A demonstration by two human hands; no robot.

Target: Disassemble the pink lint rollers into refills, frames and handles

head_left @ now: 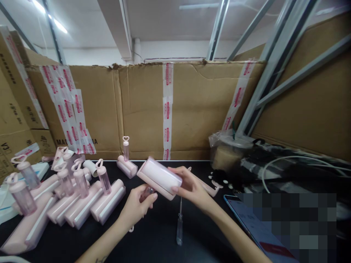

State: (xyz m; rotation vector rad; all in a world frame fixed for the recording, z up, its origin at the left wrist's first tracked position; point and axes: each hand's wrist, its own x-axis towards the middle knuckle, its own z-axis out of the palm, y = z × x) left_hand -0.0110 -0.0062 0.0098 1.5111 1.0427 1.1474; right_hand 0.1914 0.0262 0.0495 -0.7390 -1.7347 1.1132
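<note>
One screwdriver [179, 226], clear-handled, lies nearest on the black desk [156, 241], between 5 and 6 o'clock, clock centred on the held roller [161, 177]. Phone [244, 215] at 4 o'clock.

Left hand [135, 204], at 8 o'clock: fingers curled nearly closed on a clear piece [149, 190], mostly hidden, so its shape and any contact with the roller cannot be confirmed. Right hand [189, 186], at 3 o'clock: part-open, thumb and fingers spanning the roller's right end. Roller is held above the desk, tilted, white sheet facing the viewer.

Handling notes (judgement): grip the right end firmly but without squeezing the thin clear cover; keep the left fingers low on the small piece so its line stays visible; turn slowly, forcing nothing askew.

Beyond the right hand, a pink strip [203, 182] at 3 o'clock. Rollers with upright handles [108, 201] between 8 and 9; a lone one [127, 167] between 9 and 10. Cup [226, 157] at 2. Farthest: taped cardboard [142, 109] at 12.
</note>
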